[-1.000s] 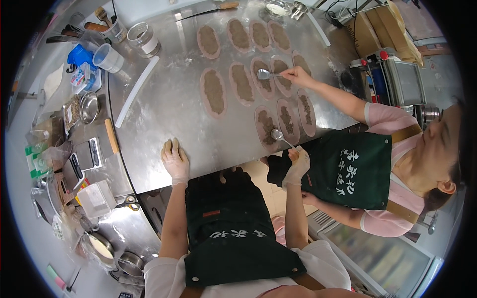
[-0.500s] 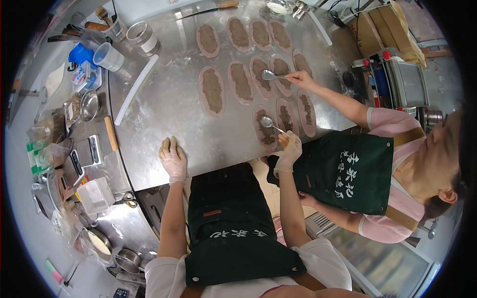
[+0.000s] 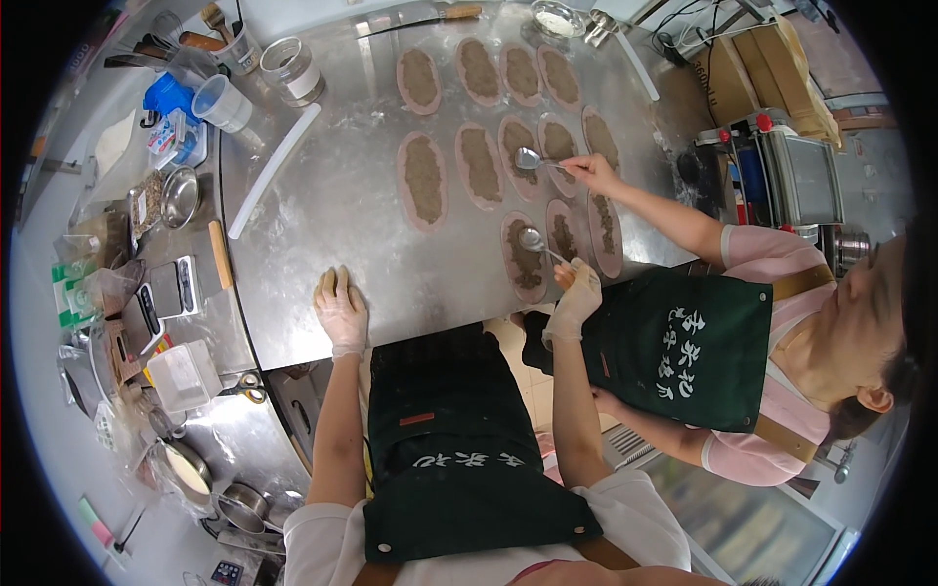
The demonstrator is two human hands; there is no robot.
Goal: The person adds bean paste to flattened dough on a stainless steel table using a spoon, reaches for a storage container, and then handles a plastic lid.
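Note:
On the steel table [image 3: 322, 195] lie several pink oval dough pieces topped with greyish-brown filling [image 3: 423, 181]. My gloved left hand [image 3: 341, 308] rests near the front edge with its fingers spread, holding nothing. My gloved right hand [image 3: 576, 298] grips a metal spoon [image 3: 532, 239], whose bowl is over the darker filling on the front oval [image 3: 518, 273]. Just beyond, a co-worker's bare hand [image 3: 596, 176] holds another spoon [image 3: 528, 158] over an oval in the middle row.
A co-worker in a green apron [image 3: 664, 361] stands at my right. Along the left are scales [image 3: 176, 285], cups [image 3: 221, 103], a steel bowl [image 3: 180, 197] and a wooden-handled tool [image 3: 221, 256]. A knife [image 3: 461, 13] lies at the back; cardboard [image 3: 743, 68] sits at the back right.
My right hand and spoon have moved up slightly along the front oval. The co-worker's spoon has shifted a little over the middle-row ovals. My left hand stays resting on the table.

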